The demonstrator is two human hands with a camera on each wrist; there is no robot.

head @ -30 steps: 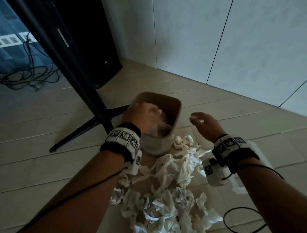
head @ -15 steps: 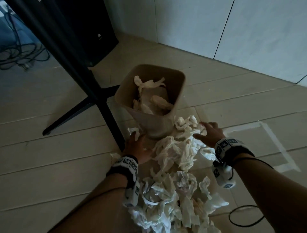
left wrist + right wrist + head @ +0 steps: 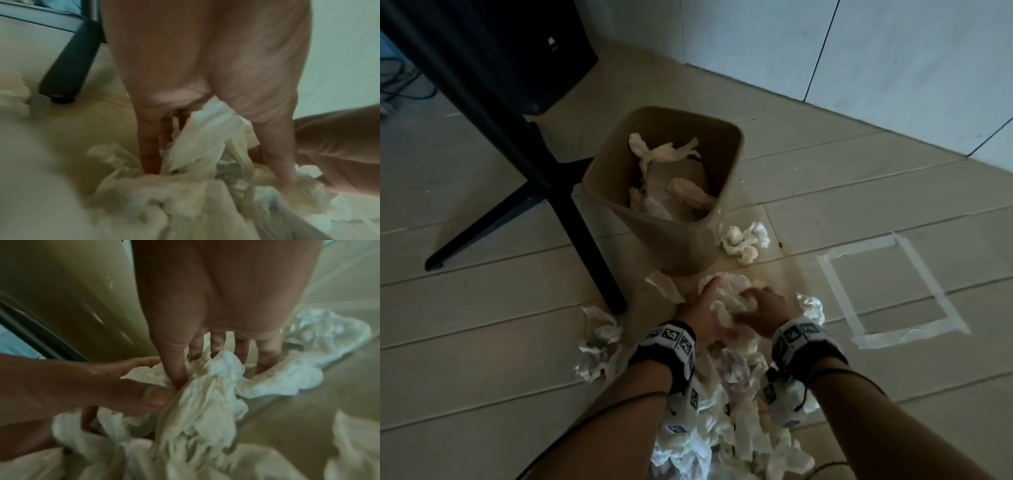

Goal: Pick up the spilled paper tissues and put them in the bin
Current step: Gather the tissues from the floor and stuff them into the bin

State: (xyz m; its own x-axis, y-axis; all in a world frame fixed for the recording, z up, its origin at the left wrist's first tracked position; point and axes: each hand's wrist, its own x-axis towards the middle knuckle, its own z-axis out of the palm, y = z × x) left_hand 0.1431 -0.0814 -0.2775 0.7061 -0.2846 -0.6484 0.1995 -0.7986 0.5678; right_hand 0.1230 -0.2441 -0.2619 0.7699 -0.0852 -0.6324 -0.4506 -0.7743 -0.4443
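Just in front of the bin (image 3: 690, 240), my left hand (image 3: 697, 317) and right hand (image 3: 765, 305) pinch one wad of tissues (image 3: 729, 301) between them, bunched for one lift.

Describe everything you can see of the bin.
The bin is tan, looks like plastic, squarish with rounded corners and an open top. It stands upright on the floor beside a black stand leg. A few crumpled tissues lie inside; it is far from full. More tissues lie against its base. Neither hand touches it.
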